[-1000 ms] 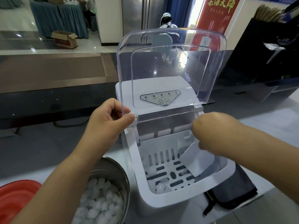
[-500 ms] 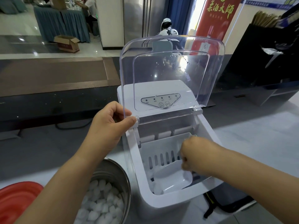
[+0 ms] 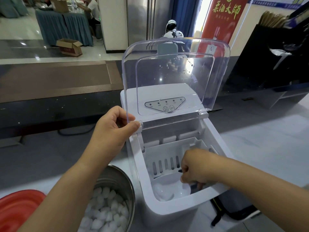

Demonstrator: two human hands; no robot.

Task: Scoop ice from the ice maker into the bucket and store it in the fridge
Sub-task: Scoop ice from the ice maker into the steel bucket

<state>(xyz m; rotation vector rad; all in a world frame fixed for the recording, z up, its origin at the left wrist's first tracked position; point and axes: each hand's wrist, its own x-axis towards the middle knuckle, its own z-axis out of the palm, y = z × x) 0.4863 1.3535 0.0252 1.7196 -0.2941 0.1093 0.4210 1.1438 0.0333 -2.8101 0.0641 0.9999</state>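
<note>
A white ice maker (image 3: 168,208) stands in front of me with its clear lid (image 3: 175,72) raised upright. My left hand (image 3: 113,129) pinches the lid's lower left corner near the hinge. My right hand (image 3: 195,168) reaches down into the slotted ice basket (image 3: 165,158) and grips a clear plastic scoop (image 3: 172,188), whose bowl lies low at the basket's front with a little ice in it. A steel bucket (image 3: 123,181) full of ice cubes (image 3: 107,210) sits at the ice maker's left.
A red lid or bowl (image 3: 15,206) lies at the lower left edge. A dark cloth or bag (image 3: 234,210) lies right of the ice maker. Behind runs a dark counter (image 3: 58,106), with a black cabinet (image 3: 275,56) at the right.
My right hand has gone down from the basket's rim into the basket, carrying the scoop to the front bottom. My left hand has kept its hold on the lid.
</note>
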